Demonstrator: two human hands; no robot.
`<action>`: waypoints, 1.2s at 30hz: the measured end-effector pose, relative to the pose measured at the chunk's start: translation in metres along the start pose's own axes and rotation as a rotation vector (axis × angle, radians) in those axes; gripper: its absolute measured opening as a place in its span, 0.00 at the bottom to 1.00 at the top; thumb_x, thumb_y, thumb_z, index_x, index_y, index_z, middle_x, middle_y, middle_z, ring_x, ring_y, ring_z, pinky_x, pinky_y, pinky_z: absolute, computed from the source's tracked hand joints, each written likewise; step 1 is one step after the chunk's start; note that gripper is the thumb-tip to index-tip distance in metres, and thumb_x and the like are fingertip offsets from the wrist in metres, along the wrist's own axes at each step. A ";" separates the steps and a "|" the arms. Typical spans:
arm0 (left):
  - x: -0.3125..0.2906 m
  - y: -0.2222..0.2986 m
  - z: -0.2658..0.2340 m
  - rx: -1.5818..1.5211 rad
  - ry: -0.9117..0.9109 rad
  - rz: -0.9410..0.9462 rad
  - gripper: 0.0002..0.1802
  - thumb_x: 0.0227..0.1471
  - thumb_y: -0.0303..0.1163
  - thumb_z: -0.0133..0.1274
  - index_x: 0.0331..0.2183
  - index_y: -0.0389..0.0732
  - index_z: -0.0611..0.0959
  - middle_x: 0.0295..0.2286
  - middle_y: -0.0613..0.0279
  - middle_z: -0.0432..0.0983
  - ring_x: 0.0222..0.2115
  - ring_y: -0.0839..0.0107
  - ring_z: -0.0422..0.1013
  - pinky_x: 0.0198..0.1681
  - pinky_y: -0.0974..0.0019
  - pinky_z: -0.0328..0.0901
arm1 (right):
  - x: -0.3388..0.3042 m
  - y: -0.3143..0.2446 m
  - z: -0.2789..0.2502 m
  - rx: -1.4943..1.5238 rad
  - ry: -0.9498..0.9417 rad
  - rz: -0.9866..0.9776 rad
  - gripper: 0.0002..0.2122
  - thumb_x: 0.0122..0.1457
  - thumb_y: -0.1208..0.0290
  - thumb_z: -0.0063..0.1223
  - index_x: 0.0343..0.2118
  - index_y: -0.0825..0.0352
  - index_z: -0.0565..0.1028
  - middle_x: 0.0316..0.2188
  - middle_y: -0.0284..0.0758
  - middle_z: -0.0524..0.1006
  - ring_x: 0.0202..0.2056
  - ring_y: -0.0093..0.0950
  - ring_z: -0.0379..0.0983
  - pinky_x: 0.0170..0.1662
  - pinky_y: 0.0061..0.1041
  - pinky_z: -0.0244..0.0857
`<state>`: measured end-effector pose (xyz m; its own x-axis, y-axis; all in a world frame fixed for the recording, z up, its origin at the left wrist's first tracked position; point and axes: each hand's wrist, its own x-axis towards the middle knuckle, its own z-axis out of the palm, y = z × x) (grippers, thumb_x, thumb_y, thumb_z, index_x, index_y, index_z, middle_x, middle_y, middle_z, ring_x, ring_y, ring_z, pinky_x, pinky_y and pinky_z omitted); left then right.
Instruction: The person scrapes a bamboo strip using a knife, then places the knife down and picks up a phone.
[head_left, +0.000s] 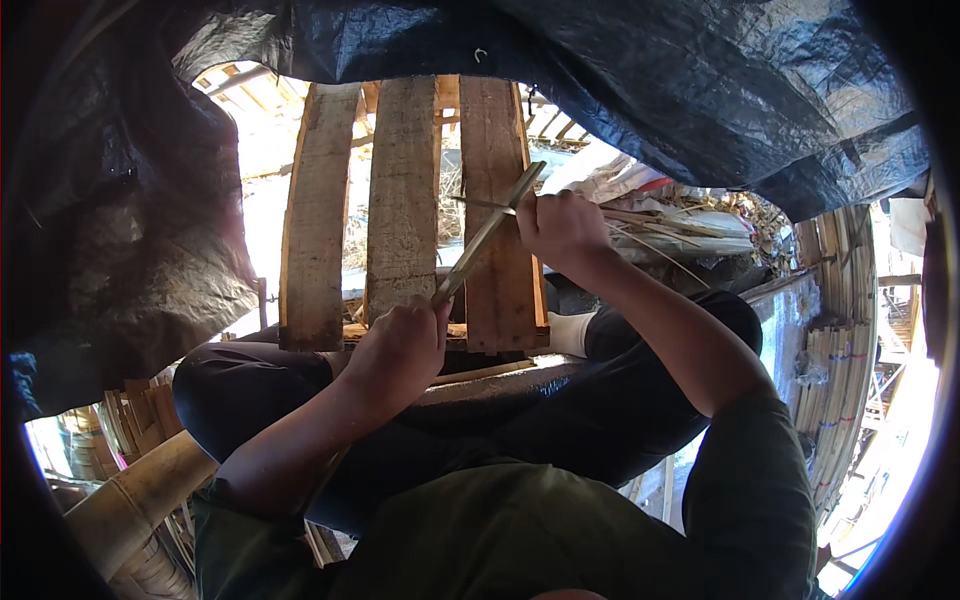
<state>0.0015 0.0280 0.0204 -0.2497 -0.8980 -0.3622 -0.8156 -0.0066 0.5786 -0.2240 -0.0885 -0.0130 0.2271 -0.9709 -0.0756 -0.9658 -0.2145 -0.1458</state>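
Observation:
My left hand (398,348) is closed around the lower end of a flat, pale strip (487,235) that looks like split bamboo. The strip slants up and to the right over the slatted wooden bench (402,220). My right hand (566,230) is closed on a knife, and its handle is hidden in the fist. The thin blade (484,204) points left and crosses the strip near its upper end. Whether the edge bites into the strip, I cannot tell.
Dark plastic sheeting (130,220) hangs at the left and across the top. Loose thin strips (660,225) lie beyond my right hand. Bundled slats (840,370) stand at the right. A thick bamboo pole (140,500) lies at the lower left, beside my folded legs.

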 end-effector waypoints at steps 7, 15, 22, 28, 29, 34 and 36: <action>0.004 0.004 -0.005 -0.050 -0.029 0.059 0.18 0.61 0.34 0.41 0.27 0.29 0.72 0.17 0.37 0.72 0.22 0.39 0.72 0.25 0.45 0.65 | 0.029 0.070 0.025 0.004 0.141 0.308 0.22 0.61 0.60 0.34 0.20 0.69 0.77 0.22 0.52 0.77 0.28 0.50 0.76 0.34 0.47 0.72; -0.002 -0.005 -0.020 -0.141 0.003 -0.010 0.18 0.62 0.35 0.40 0.27 0.30 0.73 0.17 0.37 0.71 0.24 0.38 0.71 0.26 0.45 0.63 | 0.027 0.042 -0.024 0.079 0.074 0.447 0.26 0.63 0.56 0.32 0.22 0.73 0.77 0.25 0.55 0.77 0.31 0.52 0.76 0.40 0.48 0.70; -0.012 -0.021 -0.008 -0.149 -0.020 0.037 0.20 0.62 0.36 0.40 0.25 0.30 0.72 0.16 0.38 0.72 0.21 0.41 0.72 0.23 0.48 0.67 | -0.015 -0.009 -0.039 0.297 -0.143 -0.100 0.17 0.65 0.62 0.39 0.31 0.73 0.72 0.16 0.45 0.74 0.18 0.40 0.75 0.27 0.39 0.71; -0.013 -0.020 -0.005 -0.142 -0.027 0.044 0.17 0.62 0.35 0.39 0.28 0.30 0.71 0.16 0.39 0.71 0.22 0.40 0.71 0.24 0.46 0.64 | -0.064 -0.053 -0.024 0.505 -0.080 -0.301 0.13 0.63 0.64 0.46 0.25 0.68 0.69 0.12 0.40 0.71 0.15 0.39 0.72 0.17 0.34 0.64; -0.014 -0.021 -0.005 -0.141 -0.028 0.037 0.17 0.62 0.35 0.39 0.28 0.30 0.71 0.16 0.39 0.71 0.22 0.40 0.71 0.24 0.46 0.64 | -0.064 -0.055 -0.019 0.518 -0.041 -0.337 0.12 0.62 0.64 0.47 0.25 0.67 0.69 0.13 0.40 0.72 0.15 0.39 0.72 0.17 0.35 0.64; -0.015 -0.018 -0.009 -0.184 -0.083 0.037 0.16 0.62 0.33 0.39 0.29 0.30 0.71 0.16 0.40 0.71 0.22 0.40 0.71 0.26 0.47 0.64 | -0.062 -0.058 -0.030 0.391 -0.078 -0.366 0.11 0.61 0.65 0.48 0.26 0.68 0.70 0.12 0.40 0.72 0.15 0.39 0.72 0.17 0.35 0.64; -0.014 -0.010 -0.012 -0.235 -0.138 -0.004 0.16 0.62 0.33 0.39 0.30 0.29 0.71 0.17 0.39 0.71 0.23 0.40 0.72 0.27 0.47 0.65 | -0.064 -0.059 -0.033 0.370 -0.087 -0.371 0.11 0.61 0.65 0.48 0.26 0.68 0.70 0.12 0.40 0.71 0.15 0.39 0.72 0.17 0.36 0.64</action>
<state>0.0198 0.0352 0.0283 -0.3289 -0.8294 -0.4515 -0.6772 -0.1261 0.7249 -0.1858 -0.0168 0.0328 0.5699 -0.8211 -0.0318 -0.7132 -0.4750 -0.5155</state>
